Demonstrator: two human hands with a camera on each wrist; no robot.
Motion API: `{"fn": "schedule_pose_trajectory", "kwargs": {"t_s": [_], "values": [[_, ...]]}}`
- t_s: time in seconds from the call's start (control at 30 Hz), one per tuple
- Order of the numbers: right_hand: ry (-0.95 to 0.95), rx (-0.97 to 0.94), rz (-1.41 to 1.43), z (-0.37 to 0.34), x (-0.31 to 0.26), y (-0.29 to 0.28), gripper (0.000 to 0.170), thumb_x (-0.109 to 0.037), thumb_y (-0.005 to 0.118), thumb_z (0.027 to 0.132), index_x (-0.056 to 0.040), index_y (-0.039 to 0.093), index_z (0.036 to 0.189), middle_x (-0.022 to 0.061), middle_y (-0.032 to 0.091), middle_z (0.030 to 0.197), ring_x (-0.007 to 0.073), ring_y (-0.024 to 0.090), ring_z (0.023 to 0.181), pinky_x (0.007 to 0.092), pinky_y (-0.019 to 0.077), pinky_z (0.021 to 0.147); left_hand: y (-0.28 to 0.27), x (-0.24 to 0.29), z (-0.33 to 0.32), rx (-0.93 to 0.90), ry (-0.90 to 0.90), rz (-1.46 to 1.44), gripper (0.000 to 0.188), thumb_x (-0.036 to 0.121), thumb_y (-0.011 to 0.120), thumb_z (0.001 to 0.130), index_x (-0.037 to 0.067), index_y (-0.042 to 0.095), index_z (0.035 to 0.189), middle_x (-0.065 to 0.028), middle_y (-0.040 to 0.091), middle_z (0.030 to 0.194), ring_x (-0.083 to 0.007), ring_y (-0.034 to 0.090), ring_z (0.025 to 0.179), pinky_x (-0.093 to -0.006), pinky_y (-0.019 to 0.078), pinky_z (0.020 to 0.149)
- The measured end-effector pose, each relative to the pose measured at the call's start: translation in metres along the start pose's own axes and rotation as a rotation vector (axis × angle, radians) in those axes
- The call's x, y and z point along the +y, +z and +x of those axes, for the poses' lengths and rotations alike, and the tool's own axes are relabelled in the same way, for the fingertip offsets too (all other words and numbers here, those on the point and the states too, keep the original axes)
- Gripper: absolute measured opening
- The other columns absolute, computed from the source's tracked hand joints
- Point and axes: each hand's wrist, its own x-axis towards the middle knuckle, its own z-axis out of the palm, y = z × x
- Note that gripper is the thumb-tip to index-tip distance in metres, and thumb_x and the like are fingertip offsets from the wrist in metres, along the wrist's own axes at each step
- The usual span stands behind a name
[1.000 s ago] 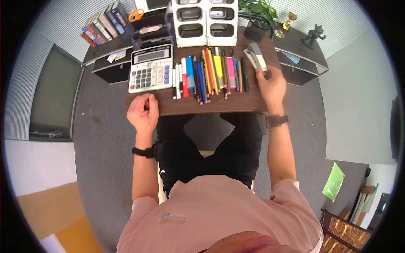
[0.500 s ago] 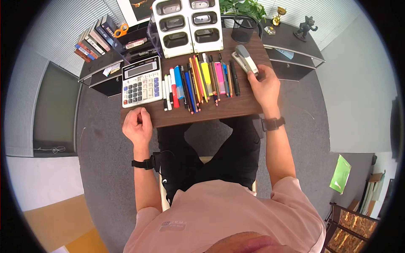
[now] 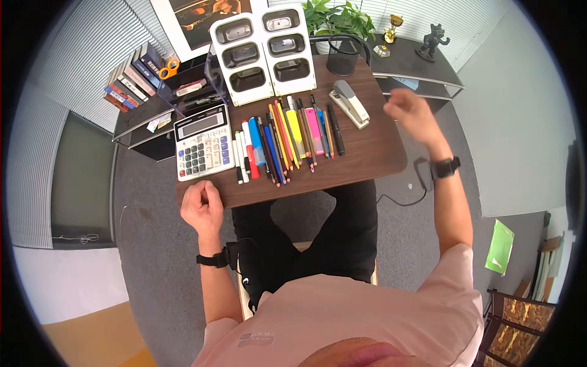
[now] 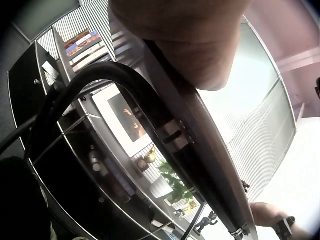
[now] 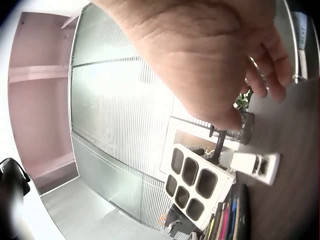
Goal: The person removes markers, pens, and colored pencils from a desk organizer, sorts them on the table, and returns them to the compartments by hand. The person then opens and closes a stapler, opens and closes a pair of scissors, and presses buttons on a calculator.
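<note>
The left hand [image 3: 203, 207] rests at the table's front-left edge, fingers loosely curled around nothing, just below the calculator [image 3: 203, 147]. Off the table's right side hangs the right hand [image 3: 416, 116], holding nothing, its fingers loosely bent; the right wrist view also shows this hand [image 5: 200, 60] empty. The grey and white stapler [image 3: 350, 105] lies on the table to the left of that hand, apart from it. Between calculator and stapler is a row of pens, markers and pencils, with a yellow highlighter [image 3: 296, 131] and a pink one [image 3: 314, 130] among them.
Behind the pens stands a white rack with dark compartments [image 3: 247, 79]. A black mesh pen holder [image 3: 342, 61] is at the table's back right, and a dark desk organizer [image 3: 189, 92] at the back left. Books, a plant [image 3: 342, 21] and figurines stand beyond the table.
The right hand has let go of the stapler and moved right, off the table. The stapler stays on the tabletop. The left hand keeps its place by the table edge, while the head view has shifted.
</note>
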Motion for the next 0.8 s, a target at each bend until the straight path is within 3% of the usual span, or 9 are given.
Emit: {"fn": "schedule_pose_trajectory", "kwargs": {"t_s": [0.13,0.2,0.23,0.3,0.4,0.57,0.67,0.73,0.8], "values": [[-0.063,0.105,-0.018,0.067,-0.017,-0.005,0.071,-0.037,0.094,0.097,0.0043,0.071,0.150,0.0200,0.080,0.138,0.0259,0.078,0.128,0.0393,0.0618,0.109,0.004,-0.001,0.001,0.023,0.014,-0.014,0.013,0.011,0.079,0.106,0.002,0.078,0.096,-0.0076,0.067,0.075,-0.0212,0.061,0.064,-0.0378,0.0509,0.062],[-0.161,0.215,-0.130,0.106,-0.012,0.007,0.099,-0.049,0.099,0.089,0.0049,0.061,0.161,0.0242,0.074,0.152,0.0316,0.073,0.140,0.0436,0.0599,0.115,0.005,-0.001,0.001,0.042,0.021,-0.025,0.010,0.009,0.079,0.103,0.004,0.077,0.094,-0.0061,0.064,0.072,-0.0214,0.059,0.061,-0.0383,0.0488,0.060],[-0.160,0.214,-0.129,0.118,-0.015,0.018,0.099,-0.049,0.099,0.089,0.0049,0.061,0.161,0.0242,0.074,0.152,0.0316,0.073,0.140,0.0436,0.0599,0.115,0.005,-0.001,0.001,0.045,0.024,-0.016,0.011,0.008,0.079,0.103,0.004,0.077,0.094,-0.0062,0.064,0.072,-0.0214,0.059,0.061,-0.0386,0.0486,0.060],[-0.215,0.209,-0.111,0.138,-0.020,0.042,0.131,-0.059,0.103,0.080,0.0059,0.042,0.174,0.0265,0.065,0.164,0.0365,0.066,0.150,0.0463,0.0555,0.123,0.005,-0.001,0.001,0.048,0.032,-0.008,0.011,0.008,0.079,0.104,0.004,0.077,0.094,-0.0063,0.064,0.073,-0.0215,0.059,0.062,-0.0388,0.0485,0.060],[-0.249,0.252,-0.098,0.163,-0.010,0.077,0.147,-0.060,0.106,0.075,0.0069,0.027,0.179,0.0265,0.061,0.168,0.0382,0.062,0.154,0.0454,0.0519,0.127,0.004,0.000,0.002,0.044,0.030,-0.007,0.010,0.008,0.079,0.104,0.004,0.077,0.095,-0.0061,0.064,0.073,-0.0212,0.059,0.062,-0.0387,0.0484,0.060],[-0.319,0.299,-0.079,0.178,-0.015,0.095,0.145,-0.058,0.108,0.073,0.0055,0.031,0.178,0.0267,0.061,0.168,0.0393,0.062,0.154,0.0460,0.0508,0.128,0.003,0.002,0.002,0.027,0.018,-0.002,0.010,0.007,0.079,0.104,0.004,0.077,0.095,-0.0056,0.065,0.074,-0.0207,0.059,0.062,-0.0381,0.0484,0.060],[-0.240,0.298,-0.063,0.171,-0.016,0.089,0.135,-0.052,0.107,0.075,0.0015,0.036,0.177,0.0241,0.064,0.165,0.0382,0.065,0.150,0.0471,0.0530,0.125,0.003,0.001,0.001,0.024,0.021,0.002,0.009,0.007,0.079,0.104,0.005,0.077,0.095,-0.0062,0.065,0.074,-0.0217,0.059,0.062,-0.0387,0.0489,0.060],[-0.535,0.510,-0.239,0.148,-0.024,0.077,0.124,-0.039,0.108,0.077,-0.0029,0.041,0.176,0.0201,0.068,0.158,0.0359,0.069,0.143,0.0467,0.0565,0.121,0.004,-0.003,0.001,0.030,0.036,-0.004,0.009,0.007,0.078,0.104,0.004,0.077,0.096,-0.0066,0.065,0.074,-0.0224,0.059,0.062,-0.0392,0.0491,0.060],[-0.636,0.578,-0.241,0.112,-0.038,0.056,0.119,-0.032,0.108,0.078,-0.0053,0.044,0.175,0.0188,0.069,0.155,0.0356,0.070,0.140,0.0466,0.0576,0.119,0.006,-0.004,0.000,0.035,0.047,-0.026,0.009,0.007,0.078,0.104,0.004,0.077,0.096,-0.0070,0.065,0.075,-0.0232,0.059,0.063,-0.0396,0.0492,0.061]]}}
